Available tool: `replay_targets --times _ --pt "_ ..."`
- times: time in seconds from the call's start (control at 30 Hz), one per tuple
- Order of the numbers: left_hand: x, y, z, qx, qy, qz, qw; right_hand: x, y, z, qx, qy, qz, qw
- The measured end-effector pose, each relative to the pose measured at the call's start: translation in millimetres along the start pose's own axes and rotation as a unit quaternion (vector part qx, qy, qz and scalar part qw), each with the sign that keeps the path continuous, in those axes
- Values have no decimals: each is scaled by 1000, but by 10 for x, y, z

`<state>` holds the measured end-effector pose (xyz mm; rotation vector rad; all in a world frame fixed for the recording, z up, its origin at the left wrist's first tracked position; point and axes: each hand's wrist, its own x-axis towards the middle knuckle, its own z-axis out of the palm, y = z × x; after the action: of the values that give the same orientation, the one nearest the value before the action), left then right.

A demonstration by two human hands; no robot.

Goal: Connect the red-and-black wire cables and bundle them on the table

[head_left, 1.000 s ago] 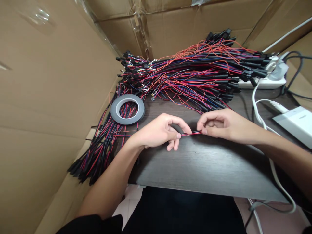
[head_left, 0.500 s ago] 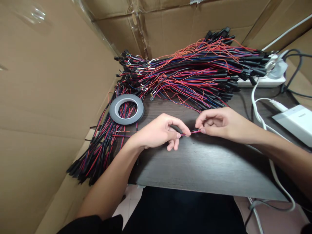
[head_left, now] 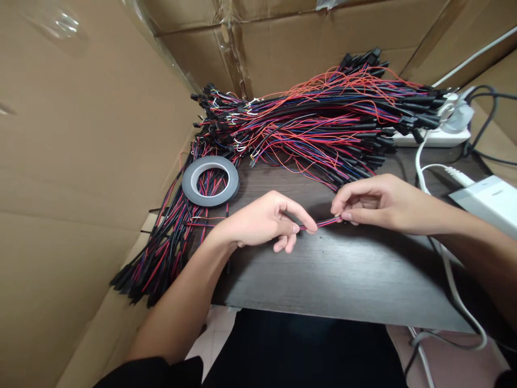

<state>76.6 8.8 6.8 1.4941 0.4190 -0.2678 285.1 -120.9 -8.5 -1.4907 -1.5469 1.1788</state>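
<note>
Between my two hands runs a thin wire harness (head_left: 328, 221) of red, blue and dark wires, held just above the table. My left hand (head_left: 278, 222) pinches it between thumb and forefinger, its other fingers curled below. My right hand (head_left: 365, 206) grips the same wires with thumb and fingertips, a short way to the right. The stretch inside each grip is hidden by the fingers. To the left of my left wrist, wire ends stick out over the table. A roll of dark grey tape (head_left: 233, 189) lies behind my left forearm, on other wires.
A large pile of wire harnesses (head_left: 307, 116) with black connectors lies along the back. Another bundle (head_left: 161, 253) hangs over the table's left edge. On the right are a power strip (head_left: 432, 138), a white box (head_left: 490, 199) and a white cable (head_left: 449, 269). Cardboard walls (head_left: 92, 161) enclose the table (head_left: 323, 285).
My right hand has slid a little to the right and away from my left hand, so more of the wires shows between them. The left hand has hardly moved.
</note>
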Motion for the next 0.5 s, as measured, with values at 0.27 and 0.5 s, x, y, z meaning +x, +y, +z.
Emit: replay_targets --times 0.27,0.5 --pt "-3 -31 -21 -1 -6 7 1000 -16 38 -132 8 -66 18 998" --pt "5 -51 -42 5 4 21 1000 -40 122 -280 38 -120 69 990"
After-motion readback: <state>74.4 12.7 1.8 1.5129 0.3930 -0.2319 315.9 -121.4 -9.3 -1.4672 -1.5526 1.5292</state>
